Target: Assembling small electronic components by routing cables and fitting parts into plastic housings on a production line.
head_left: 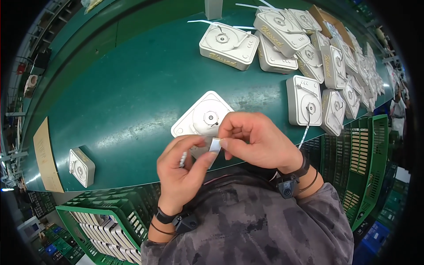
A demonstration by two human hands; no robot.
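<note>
In front of me a white box shaped like a small record player (191, 121) lies on the green table, its round platter face up. Just nearer to me, both hands pinch a short white strip (215, 145). My left hand (182, 164) grips its lower part between thumb and finger. The thumb and fingertips of my right hand (256, 140) close on its upper end, partly covering the box's near right corner. A small white ridged piece (183, 159) shows against the fingers of my left hand; I cannot tell what it is.
Many similar white boxes (229, 45) crowd the far right, some stacked, some with pale strips trailing. Another box (82, 168) and a cardboard sheet (47, 157) lie at left. Green crates stand below the table edge at left (115, 207) and right (371, 152).
</note>
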